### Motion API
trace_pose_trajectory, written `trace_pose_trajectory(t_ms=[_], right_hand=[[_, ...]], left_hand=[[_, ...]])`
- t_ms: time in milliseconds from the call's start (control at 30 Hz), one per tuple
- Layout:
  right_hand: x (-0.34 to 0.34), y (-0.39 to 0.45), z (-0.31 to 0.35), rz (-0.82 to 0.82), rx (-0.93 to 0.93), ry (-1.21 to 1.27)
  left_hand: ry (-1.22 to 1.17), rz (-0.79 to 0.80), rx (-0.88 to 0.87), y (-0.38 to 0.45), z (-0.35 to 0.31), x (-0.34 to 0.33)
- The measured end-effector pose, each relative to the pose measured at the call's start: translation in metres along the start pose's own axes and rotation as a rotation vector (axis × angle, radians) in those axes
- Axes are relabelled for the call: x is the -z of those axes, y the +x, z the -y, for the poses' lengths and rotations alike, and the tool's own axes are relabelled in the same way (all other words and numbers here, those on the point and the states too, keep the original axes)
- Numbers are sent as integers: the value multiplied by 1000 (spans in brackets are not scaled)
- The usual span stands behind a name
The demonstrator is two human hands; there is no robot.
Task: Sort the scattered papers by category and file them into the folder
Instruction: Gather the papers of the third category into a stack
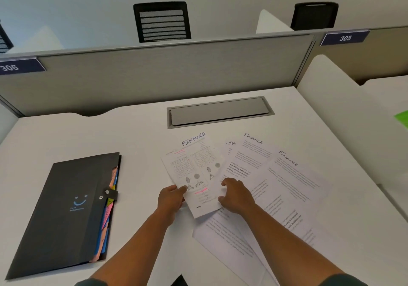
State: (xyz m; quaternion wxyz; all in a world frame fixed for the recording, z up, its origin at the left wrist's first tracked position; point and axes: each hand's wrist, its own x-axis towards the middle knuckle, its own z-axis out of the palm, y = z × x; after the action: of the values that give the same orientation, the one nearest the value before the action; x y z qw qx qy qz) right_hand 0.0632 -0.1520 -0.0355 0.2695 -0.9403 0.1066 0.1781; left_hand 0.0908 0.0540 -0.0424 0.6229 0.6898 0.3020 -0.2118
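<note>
Several white papers lie fanned out right of centre on the white desk (66, 135). The top sheet (194, 164), hand-marked FINANCE and carrying small drawings and pink highlights, is pinched at its lower left edge by my left hand (171, 199). My right hand (237, 195) grips its lower right edge while resting on the sheets beneath. Two more text sheets marked FINANCE (251, 153) (291, 175) spread to the right, and a sheet starting "SP" (230, 145) peeks out behind. A black expanding folder (66, 210) lies shut at the left, with coloured tabs along its right side.
A grey cable hatch (218, 111) is set into the desk behind the papers. A grey partition (154, 73) with number plates 306 and 305 bounds the far edge. Black chairs (162, 22) stand beyond it. A white side divider (335, 113) rises at the right.
</note>
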Motion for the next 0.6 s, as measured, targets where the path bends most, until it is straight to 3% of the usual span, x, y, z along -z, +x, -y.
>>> trace_pose_trajectory(t_ms=[167,400,600], right_hand=[[15,6,-21,39,75,-100],[38,14,-43,225,224,-471],[42,24,-28,222,253,-512]], left_hand=[[118,10,-95,-4,-6,-6],[186,38,-124,-8,-1,1],[196,1,-122,-12,10,5]])
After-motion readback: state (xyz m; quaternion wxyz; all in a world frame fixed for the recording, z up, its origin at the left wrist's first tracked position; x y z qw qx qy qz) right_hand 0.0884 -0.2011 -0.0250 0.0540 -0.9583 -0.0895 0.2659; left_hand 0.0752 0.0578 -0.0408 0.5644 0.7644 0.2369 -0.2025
